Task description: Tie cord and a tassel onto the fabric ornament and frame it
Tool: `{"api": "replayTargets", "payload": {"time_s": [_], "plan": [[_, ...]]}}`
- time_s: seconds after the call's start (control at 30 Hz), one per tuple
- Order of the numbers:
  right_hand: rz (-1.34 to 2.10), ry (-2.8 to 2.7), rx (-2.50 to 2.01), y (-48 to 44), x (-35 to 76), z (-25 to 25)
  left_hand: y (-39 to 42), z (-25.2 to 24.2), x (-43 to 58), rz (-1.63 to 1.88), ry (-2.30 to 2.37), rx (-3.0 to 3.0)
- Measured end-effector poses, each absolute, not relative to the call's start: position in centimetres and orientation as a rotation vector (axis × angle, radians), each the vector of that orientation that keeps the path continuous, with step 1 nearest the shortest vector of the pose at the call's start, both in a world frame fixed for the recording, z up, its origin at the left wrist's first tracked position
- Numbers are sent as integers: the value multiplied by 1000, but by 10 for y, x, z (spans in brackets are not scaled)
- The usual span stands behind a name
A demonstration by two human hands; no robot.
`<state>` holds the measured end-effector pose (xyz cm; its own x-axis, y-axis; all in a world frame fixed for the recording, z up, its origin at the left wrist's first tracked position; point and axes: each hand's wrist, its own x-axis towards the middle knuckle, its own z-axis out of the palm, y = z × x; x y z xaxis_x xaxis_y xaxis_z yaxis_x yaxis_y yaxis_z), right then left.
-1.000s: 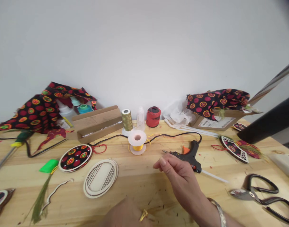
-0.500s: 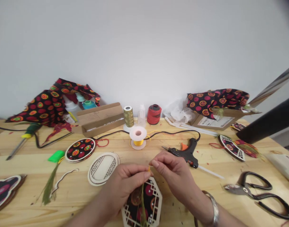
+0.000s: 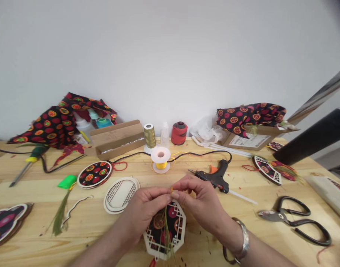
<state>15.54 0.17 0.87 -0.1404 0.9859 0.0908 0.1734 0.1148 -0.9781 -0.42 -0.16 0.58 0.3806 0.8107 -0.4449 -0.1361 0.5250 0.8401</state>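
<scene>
Caught pinching a bit of yellow cord (image 3: 172, 189) atop a green tassel (image 3: 166, 237), with closed fingertips on both the left hand (image 3: 146, 204) and the right hand (image 3: 200, 196) (the latter with a silver bracelet (image 3: 244, 237) at the wrist). Trailing, from this angle, across an octagonal ornament (image 3: 175, 223) faced in patterned fabric, just below the fingers. Flanked by a pale oval frame (image 3: 121, 195) near the left hand and by a black glue gun (image 3: 218, 178) just beyond the right. Backed by a spool of yellow thread (image 3: 161, 164), with black-handled shears (image 3: 280, 216) farther right and a screwdriver (image 3: 25, 168) farther left on the wooden table (image 3: 242, 218).
</scene>
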Motion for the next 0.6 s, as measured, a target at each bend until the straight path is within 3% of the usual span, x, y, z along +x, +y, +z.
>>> {"api": "replayTargets", "payload": {"time_s": [0.6], "plan": [[1017,-1539,-1224,0,156,9,-2,9,-3,677,1031,964]]}}
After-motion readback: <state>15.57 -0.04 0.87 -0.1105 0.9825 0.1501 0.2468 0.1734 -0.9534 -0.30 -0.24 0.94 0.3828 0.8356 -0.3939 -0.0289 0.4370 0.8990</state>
